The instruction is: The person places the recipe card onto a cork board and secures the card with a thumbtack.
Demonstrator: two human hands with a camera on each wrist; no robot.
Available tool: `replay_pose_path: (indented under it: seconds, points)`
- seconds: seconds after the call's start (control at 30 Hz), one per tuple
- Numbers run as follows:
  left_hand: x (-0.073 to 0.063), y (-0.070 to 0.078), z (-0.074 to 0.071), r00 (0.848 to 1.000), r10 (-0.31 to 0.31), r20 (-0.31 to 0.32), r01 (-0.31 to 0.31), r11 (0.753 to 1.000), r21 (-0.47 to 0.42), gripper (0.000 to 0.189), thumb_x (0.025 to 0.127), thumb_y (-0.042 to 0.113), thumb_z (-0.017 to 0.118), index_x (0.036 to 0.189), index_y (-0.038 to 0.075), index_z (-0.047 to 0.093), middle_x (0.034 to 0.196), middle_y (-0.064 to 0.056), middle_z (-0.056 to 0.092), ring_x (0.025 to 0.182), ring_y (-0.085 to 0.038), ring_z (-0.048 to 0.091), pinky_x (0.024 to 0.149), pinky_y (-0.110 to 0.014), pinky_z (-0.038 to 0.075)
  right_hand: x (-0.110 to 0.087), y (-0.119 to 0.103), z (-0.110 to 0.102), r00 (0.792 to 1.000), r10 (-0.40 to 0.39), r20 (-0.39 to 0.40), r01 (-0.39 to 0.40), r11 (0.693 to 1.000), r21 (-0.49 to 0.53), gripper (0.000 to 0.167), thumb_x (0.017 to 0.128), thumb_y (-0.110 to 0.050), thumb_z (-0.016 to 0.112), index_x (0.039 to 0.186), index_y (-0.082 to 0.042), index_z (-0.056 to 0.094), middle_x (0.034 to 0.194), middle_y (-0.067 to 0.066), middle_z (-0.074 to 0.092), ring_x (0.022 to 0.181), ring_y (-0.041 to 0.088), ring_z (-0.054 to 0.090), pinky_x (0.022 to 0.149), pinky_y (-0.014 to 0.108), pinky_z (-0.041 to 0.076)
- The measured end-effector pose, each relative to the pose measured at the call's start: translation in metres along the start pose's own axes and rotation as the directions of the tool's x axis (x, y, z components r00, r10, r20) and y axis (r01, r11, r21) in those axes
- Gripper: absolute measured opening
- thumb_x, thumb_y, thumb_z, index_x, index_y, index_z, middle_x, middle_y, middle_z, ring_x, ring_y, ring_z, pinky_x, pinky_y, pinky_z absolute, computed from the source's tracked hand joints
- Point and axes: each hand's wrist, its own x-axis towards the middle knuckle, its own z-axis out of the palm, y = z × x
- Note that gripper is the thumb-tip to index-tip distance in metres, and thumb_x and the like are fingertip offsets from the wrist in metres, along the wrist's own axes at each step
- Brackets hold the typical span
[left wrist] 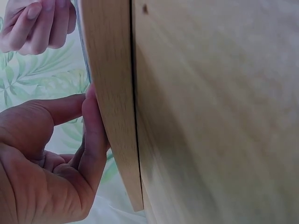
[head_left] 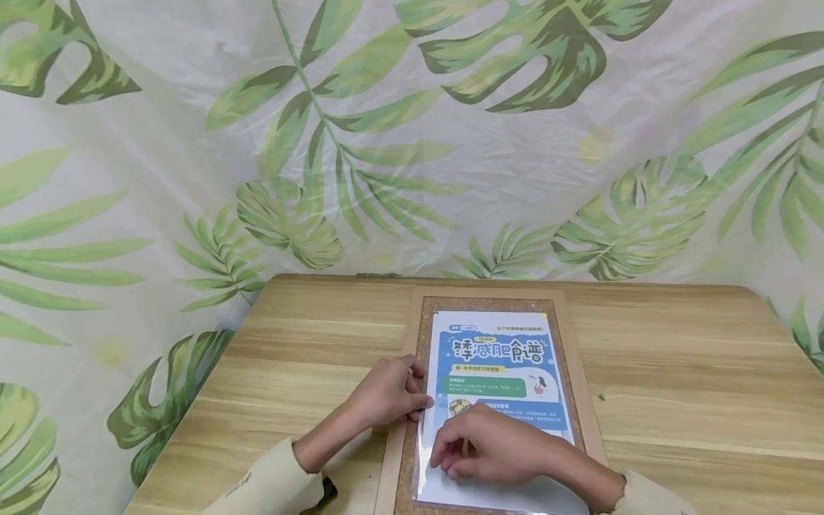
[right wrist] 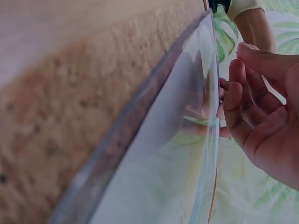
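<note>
A laminated poster (head_left: 476, 493) with blue and green printed panels lies on a cork board (head_left: 408, 476) in a light wooden frame (head_left: 583, 372). My left hand (head_left: 393, 392) is at its left edge; in the left wrist view the thumb and bent index finger (left wrist: 93, 116) meet at the sheet's edge beside the frame. Over the poster's lower part is my right hand (head_left: 486, 443), fingers curled. Between its thumb and index finger a tiny pin (right wrist: 237, 52) shows as a thin dark tip, the rest hidden.
The board lies on a wood-grain table (head_left: 682, 372). Small fasteners sit at the poster's top corners, a yellow one (head_left: 543, 315) at the right. A tiny green speck (head_left: 601, 397) lies right of the frame. A leaf-patterned cloth (head_left: 399, 143) hangs behind the table.
</note>
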Motion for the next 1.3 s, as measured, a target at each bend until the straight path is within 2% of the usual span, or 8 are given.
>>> replay_pose_path:
  seconds: [0.33, 0.67, 0.97, 1.3]
  points:
    - [0.006, -0.004, -0.006, 0.999, -0.029, 0.043, 0.034, 0.995, -0.099, 0.035, 0.091, 0.006, 0.085, 0.116, -0.002, 0.063, 0.074, -0.003, 0.076, 0.059, -0.017, 0.073, 0.053, -0.033, 0.064, 0.01, 0.001, 0.006, 0.998, -0.049, 0.031, 0.048, 0.998, 0.033, 0.012, 0.096, -0.008, 0.079, 0.106, -0.016, 0.079, 0.092, -0.013, 0.076, 0.082, -0.013, 0.062, 0.074, 0.012, 0.058]
    - [0.007, -0.005, -0.007, 0.999, -0.032, 0.037, 0.036, 0.994, -0.107, 0.034, 0.09, 0.005, 0.085, 0.115, -0.003, 0.063, 0.074, -0.003, 0.076, 0.057, -0.016, 0.072, 0.052, -0.032, 0.063, 0.019, -0.001, 0.014, 0.994, -0.063, 0.089, 0.06, 0.998, 0.031, 0.016, 0.097, -0.007, 0.077, 0.109, -0.017, 0.08, 0.091, -0.014, 0.074, 0.08, -0.015, 0.059, 0.074, 0.011, 0.058]
    - [0.006, -0.002, -0.008, 0.999, -0.036, 0.032, 0.039, 0.995, -0.089, 0.033, 0.09, 0.004, 0.085, 0.115, -0.002, 0.063, 0.073, -0.003, 0.076, 0.057, -0.016, 0.072, 0.052, -0.031, 0.062, 0.028, -0.001, 0.018, 0.987, -0.095, 0.133, 0.093, 0.995, 0.02, 0.012, 0.098, -0.006, 0.077, 0.106, -0.014, 0.079, 0.09, -0.012, 0.075, 0.079, -0.016, 0.057, 0.074, 0.01, 0.058]
    - [0.006, -0.005, -0.005, 0.999, -0.032, 0.04, 0.035, 0.995, -0.095, 0.033, 0.091, 0.004, 0.084, 0.114, -0.002, 0.063, 0.072, -0.002, 0.075, 0.056, -0.015, 0.071, 0.051, -0.029, 0.061, 0.038, 0.003, 0.017, 0.968, -0.104, 0.228, 0.107, 0.994, -0.001, 0.016, 0.096, -0.003, 0.078, 0.108, -0.013, 0.079, 0.089, -0.009, 0.075, 0.08, -0.016, 0.058, 0.076, 0.008, 0.057]
